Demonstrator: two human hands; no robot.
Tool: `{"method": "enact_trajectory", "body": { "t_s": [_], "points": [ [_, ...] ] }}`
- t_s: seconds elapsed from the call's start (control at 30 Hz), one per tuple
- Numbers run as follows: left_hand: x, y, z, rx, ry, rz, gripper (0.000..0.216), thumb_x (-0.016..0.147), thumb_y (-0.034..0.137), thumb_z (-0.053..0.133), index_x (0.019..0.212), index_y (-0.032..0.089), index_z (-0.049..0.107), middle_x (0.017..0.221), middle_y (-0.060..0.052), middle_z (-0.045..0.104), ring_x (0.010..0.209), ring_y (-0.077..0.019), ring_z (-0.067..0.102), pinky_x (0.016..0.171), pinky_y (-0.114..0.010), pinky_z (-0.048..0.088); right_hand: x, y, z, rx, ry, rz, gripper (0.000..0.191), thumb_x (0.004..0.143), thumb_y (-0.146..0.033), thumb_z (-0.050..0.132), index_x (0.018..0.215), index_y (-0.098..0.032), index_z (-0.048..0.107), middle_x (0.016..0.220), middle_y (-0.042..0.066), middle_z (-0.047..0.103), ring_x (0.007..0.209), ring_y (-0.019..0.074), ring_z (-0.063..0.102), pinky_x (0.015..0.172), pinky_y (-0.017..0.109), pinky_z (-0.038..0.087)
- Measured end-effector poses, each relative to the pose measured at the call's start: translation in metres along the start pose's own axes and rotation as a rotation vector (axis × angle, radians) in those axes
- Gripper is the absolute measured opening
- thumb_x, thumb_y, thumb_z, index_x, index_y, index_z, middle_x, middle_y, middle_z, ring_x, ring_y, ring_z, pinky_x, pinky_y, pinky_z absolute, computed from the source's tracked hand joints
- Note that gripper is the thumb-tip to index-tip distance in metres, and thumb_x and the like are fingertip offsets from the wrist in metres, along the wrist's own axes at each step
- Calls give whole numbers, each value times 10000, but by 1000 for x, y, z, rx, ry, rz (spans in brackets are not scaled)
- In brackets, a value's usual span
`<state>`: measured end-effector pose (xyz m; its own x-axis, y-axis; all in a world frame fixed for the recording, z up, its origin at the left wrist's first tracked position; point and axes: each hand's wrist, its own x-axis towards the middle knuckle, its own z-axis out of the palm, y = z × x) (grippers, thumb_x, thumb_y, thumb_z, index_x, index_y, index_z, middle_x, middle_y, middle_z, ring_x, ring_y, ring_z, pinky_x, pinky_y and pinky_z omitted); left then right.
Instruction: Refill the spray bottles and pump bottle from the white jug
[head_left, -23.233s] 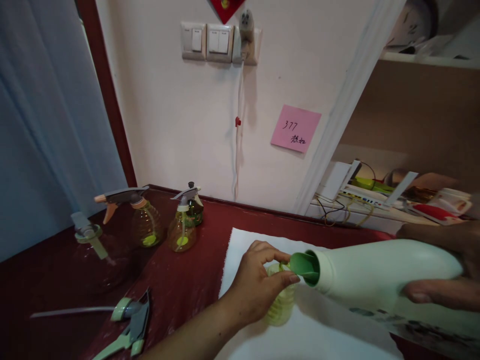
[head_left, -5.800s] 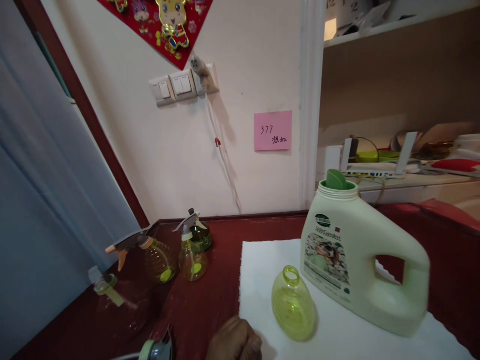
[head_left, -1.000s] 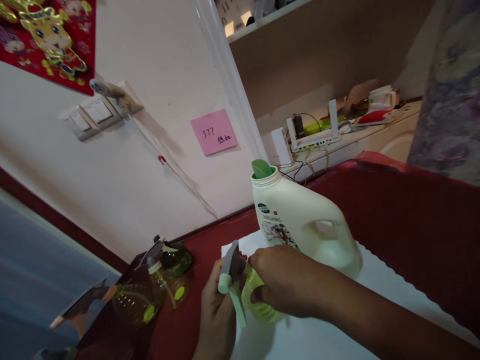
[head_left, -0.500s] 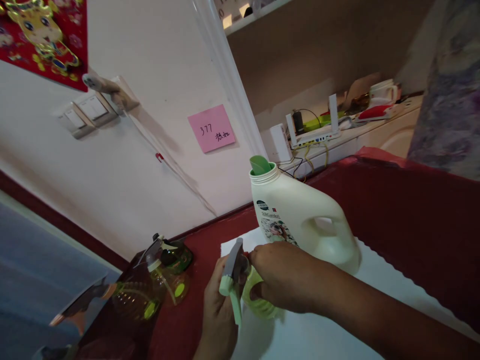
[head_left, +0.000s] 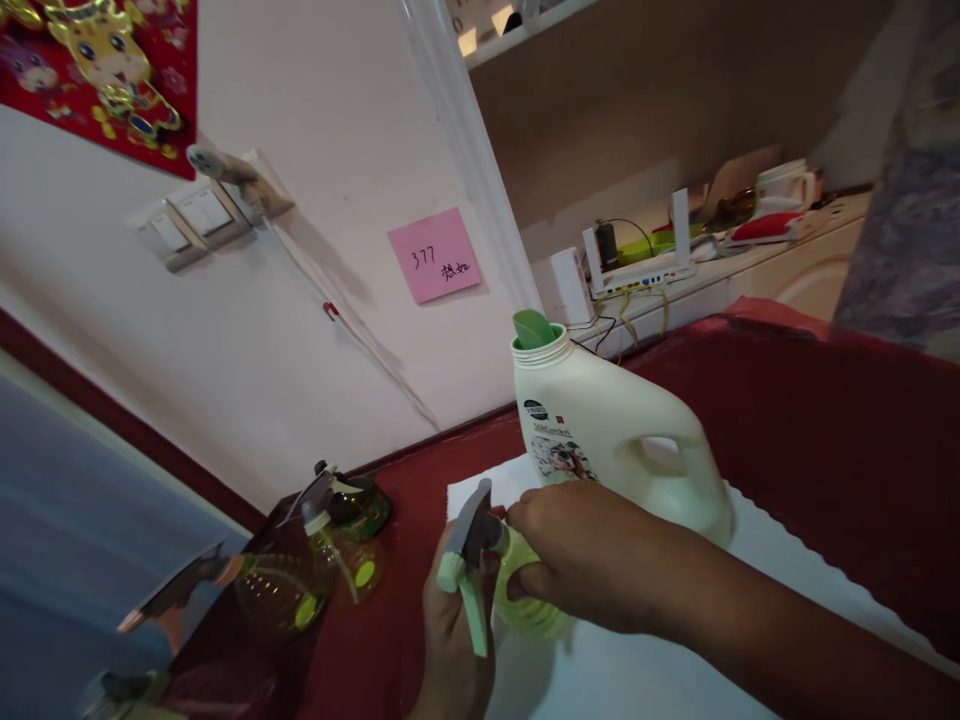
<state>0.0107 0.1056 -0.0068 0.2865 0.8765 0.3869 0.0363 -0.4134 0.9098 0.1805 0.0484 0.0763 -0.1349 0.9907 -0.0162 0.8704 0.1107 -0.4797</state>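
A small yellow-green spray bottle (head_left: pixel 534 612) is tilted over the white sheet (head_left: pixel 622 675). Its grey trigger head with a pale green nozzle and lever (head_left: pixel 466 560) points toward me. My left hand (head_left: pixel 450 630) is closed round the trigger head from the left. From the right, my right hand (head_left: pixel 581 550) grips the bottle near its neck, fingers curled and thumb on the side. Just behind my right hand stands a large cream detergent jug (head_left: pixel 630 420), uncapped, with a green spout in its mouth.
Several other spray and pump bottles stand at the left, among them a clear ribbed spray bottle (head_left: pixel 274 590), a clear pump bottle (head_left: pixel 345 560) and a dark bottle (head_left: pixel 364 505). A white router (head_left: pixel 637 275) sits on the back shelf. The wall carries a pink note (head_left: pixel 437 255).
The whole view has shifted a little, so things appear slightly farther right. Both hands keep their hold on the spray bottle, whose neck below the trigger head now shows more.
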Motion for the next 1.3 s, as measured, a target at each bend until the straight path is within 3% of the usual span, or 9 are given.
{"method": "enact_trajectory", "body": {
  "t_s": [0.2,0.53,0.73,0.83,0.93,1.07,1.13,1.23,1.3],
  "points": [
    [-4,-12,1,-154,-18,-48,391,797,474,775,1109,242,740,909,-55,695,793,-218,632,701,-286,536,-2,5,-6,-39,15,30,232,844,-368,694,949,-171,756,950,131,777,899,338,731,696,377,494],
    [3,-12,-7,16,-118,25,377,926,446,642,1229,226,691,945,-68,655,875,-227,634,725,-289,530,-10,9,-19,-53,143,15,112,872,-339,698,935,-247,707,979,36,770,909,293,721,636,342,386],
    [6,-8,-2,21,-116,46,392,926,481,626,1203,216,709,920,-70,671,780,-206,617,713,-290,529,-11,8,-19,-67,293,48,64,885,-273,690,924,-222,691,960,37,745,896,298,704,652,374,414],
    [5,-5,1,7,-77,34,381,900,502,655,1112,198,742,847,-54,672,710,-186,583,734,-290,518,-10,8,-16,96,399,-112,205,911,-198,651,1112,-228,679,1108,34,719,1003,253,672,789,388,477],
    [3,-5,0,14,-59,9,393,875,522,680,1069,188,753,853,-59,692,741,-199,601,802,-304,512,-5,7,-10,203,400,-272,361,933,-172,623,1290,-223,608,1284,49,669,1173,236,610,952,388,471],
    [2,-9,-2,15,-55,-8,364,870,516,688,999,184,763,835,-51,692,742,-199,612,872,-323,502,-2,8,-7,192,315,-188,264,922,-158,638,1182,-201,653,1192,73,695,1102,246,639,901,392,504],
    [3,-11,-3,30,-51,-4,355,875,514,683,989,186,758,786,-34,678,711,-185,601,891,-326,496,0,10,-5,204,308,-181,333,904,-142,652,1231,-204,638,1224,78,684,1118,251,636,922,404,506],
    [4,-11,-2,89,-17,-27,392,860,539,694,1007,180,746,783,-40,684,742,-197,613,812,-301,503,3,13,1,255,325,-342,524,906,-107,611,1400,-269,545,1429,52,581,1286,237,543,1051,421,448],
    [3,-10,0,93,-8,-45,432,850,571,689,1001,170,742,823,-61,698,792,-219,632,751,-292,506,7,14,5,266,322,-454,492,917,-86,578,1372,-276,581,1408,33,601,1287,213,532,1062,400,437]
  ]
}}
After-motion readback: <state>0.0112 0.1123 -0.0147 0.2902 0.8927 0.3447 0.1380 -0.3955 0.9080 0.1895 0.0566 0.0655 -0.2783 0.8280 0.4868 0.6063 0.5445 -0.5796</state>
